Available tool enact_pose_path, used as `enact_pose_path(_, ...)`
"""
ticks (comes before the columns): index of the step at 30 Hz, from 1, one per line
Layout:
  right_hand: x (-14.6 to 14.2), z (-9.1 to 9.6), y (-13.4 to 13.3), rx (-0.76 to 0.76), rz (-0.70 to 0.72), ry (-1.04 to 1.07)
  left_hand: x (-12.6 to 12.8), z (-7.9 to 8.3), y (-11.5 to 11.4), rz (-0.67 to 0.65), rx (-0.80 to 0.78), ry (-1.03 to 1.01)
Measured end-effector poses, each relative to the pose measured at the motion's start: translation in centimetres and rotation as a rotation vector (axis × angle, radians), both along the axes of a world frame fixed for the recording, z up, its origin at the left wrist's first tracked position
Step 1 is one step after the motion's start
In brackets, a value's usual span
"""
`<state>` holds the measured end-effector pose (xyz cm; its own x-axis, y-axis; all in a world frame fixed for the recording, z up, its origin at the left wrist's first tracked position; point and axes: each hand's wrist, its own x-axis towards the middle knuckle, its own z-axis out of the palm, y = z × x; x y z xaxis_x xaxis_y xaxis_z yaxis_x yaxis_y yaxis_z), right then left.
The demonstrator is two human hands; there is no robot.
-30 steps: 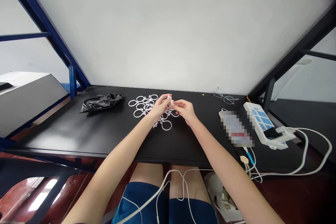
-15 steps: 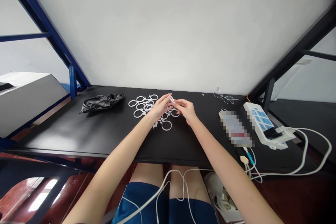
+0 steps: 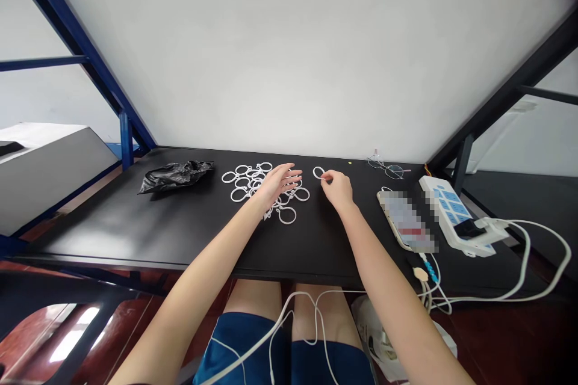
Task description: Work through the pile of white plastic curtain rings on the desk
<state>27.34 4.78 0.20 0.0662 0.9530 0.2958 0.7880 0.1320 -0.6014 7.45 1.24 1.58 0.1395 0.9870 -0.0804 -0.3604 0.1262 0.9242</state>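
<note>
A heap of white plastic rings [image 3: 253, 183] lies on the black table [image 3: 180, 228] near its far edge. My left hand [image 3: 276, 183] rests over the right side of the heap, fingers stretched out, holding nothing. My right hand [image 3: 336, 187] is a little to the right, its fingertips pinched on a single white ring [image 3: 318, 172] that sits apart from the heap, close to the tabletop.
A crumpled black plastic bag [image 3: 174, 174] lies at the left. To the right are eyeglasses [image 3: 386, 167], a phone [image 3: 406, 222] and a white power strip [image 3: 456, 216] with cables [image 3: 533, 277]. A white cable [image 3: 289, 325] runs across my lap.
My hands, held together over the heap, have come apart. The right hand moved right with one ring; the left hand opened and lowered onto the heap.
</note>
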Motion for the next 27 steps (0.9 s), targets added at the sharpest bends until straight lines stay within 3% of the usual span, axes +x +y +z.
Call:
enact_pose_path(9,0.3,-0.2,0.1,-0.074,-0.054,-0.146,0.0,0.3,-0.1,0.029,-0.018,0.016)
enact_pose_path(14,-0.2,-0.4,-0.1,0.068,-0.004,-0.113,0.0,0.1,0.0,0.039,-0.023,0.005)
enact_pose_path(21,-1.4,-0.3,-0.4,0.108,0.262,0.126,0.0,0.2,0.0,0.052,-0.035,-0.010)
enact_pose_path(27,-1.9,-0.5,-0.7,0.010,0.454,0.074,0.0,0.1,0.1,0.054,-0.030,-0.010)
